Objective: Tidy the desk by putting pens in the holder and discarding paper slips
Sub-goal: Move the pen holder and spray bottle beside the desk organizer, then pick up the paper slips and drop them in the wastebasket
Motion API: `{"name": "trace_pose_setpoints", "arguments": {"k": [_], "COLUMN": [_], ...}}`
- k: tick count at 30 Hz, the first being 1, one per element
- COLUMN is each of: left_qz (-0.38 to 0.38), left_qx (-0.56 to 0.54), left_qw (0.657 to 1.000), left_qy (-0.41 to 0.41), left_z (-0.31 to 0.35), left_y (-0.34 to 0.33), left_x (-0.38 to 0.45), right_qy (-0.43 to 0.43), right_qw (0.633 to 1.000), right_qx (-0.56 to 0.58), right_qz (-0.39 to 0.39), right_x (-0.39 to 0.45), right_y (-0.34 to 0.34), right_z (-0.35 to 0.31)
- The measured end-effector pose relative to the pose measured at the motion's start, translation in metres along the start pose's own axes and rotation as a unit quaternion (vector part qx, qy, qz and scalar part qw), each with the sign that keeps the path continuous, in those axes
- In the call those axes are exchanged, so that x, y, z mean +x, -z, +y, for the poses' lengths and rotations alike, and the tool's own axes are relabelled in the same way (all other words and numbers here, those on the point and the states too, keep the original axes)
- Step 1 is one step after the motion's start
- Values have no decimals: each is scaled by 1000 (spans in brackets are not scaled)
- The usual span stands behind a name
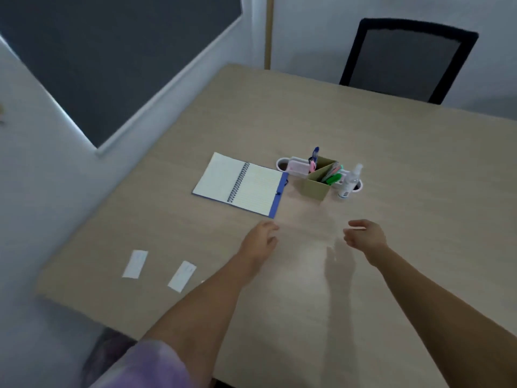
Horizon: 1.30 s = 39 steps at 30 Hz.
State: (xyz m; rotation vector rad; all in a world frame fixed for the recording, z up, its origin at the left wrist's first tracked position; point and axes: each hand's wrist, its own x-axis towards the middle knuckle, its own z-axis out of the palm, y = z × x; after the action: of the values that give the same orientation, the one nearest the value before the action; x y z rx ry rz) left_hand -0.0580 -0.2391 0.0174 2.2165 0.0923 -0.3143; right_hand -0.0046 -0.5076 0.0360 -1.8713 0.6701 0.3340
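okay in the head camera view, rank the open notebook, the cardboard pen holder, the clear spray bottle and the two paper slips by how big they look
1. open notebook, clearly largest.
2. cardboard pen holder.
3. The two paper slips look alike; they lie nearer the camera, so ranking them against the holder is unsure.
4. spray bottle, smallest.

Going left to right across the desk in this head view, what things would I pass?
First paper slip → second paper slip → open notebook → pen holder → small bottle.
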Motion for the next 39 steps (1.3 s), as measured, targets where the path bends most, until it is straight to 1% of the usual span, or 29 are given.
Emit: {"name": "trace_pose_setpoints", "arguments": {"k": [2,4,5,6,7,8,9,10,12,13,14,15,17,20,22,25,29,31,33,35,36,37,39], "left_qz": [100,184,211,223,219,198,161,109,-8,-49,-71,-74,-57,-62,-72,-83,-100,-93,-44,25,55,80,112], "left_qx": [21,30,42,64,97,138,180,215,261,276,287,294,301,308,307,303,318,280,188,83,37,3,-32], "left_qw": [995,981,973,967,963,959,956,954,952,949,947,946,947,946,945,944,935,947,971,984,985,982,973], "left_qy": [16,53,78,103,127,149,167,177,161,142,125,112,97,84,83,100,120,129,139,153,162,173,201], "left_z": [-25,-56,-75,-96,-118,-139,-159,-177,-203,-212,-219,-224,-227,-234,-236,-238,-239,-241,-248,-256,-258,-259,-261], "left_y": [35,71,90,108,126,144,161,176,198,205,210,212,212,216,220,226,228,228,226,222,221,219,217], "left_x": [-27,-54,-67,-79,-90,-99,-107,-113,-117,-116,-114,-112,-107,-100,-97,-93,-90,-92,-98,-109,-116,-123,-140], "right_qy": [8,9,7,5,5,6,4,0,-16,-26,-29,-21,0,-7,-22,-33,-15,9,37,86,111,132,174], "right_qw": [999,997,996,993,990,985,978,969,949,946,946,948,949,942,938,944,949,966,974,955,943,931,902], "right_qx": [-18,-53,-71,-89,-109,-135,-169,-209,-273,-284,-287,-291,-304,-334,-346,-327,-313,-253,-194,-211,-236,-264,-335], "right_qz": [-26,-47,-62,-77,-91,-105,-119,-135,-156,-156,-146,-126,-80,-20,-1,-3,-35,-49,-113,-189,-207,-215,-207], "right_x": [-24,-49,-62,-75,-87,-98,-108,-118,-137,-146,-154,-161,-172,-186,-193,-194,-192,-191,-190,-192,-192,-192,-191], "right_y": [-23,-52,-68,-84,-101,-117,-132,-147,-179,-194,-210,-225,-247,-275,-282,-280,-272,-270,-271,-280,-288,-298,-320], "right_z": [4,9,12,15,17,20,22,23,24,26,28,31,37,41,44,48,48,38,25,14,11,9,11]}}
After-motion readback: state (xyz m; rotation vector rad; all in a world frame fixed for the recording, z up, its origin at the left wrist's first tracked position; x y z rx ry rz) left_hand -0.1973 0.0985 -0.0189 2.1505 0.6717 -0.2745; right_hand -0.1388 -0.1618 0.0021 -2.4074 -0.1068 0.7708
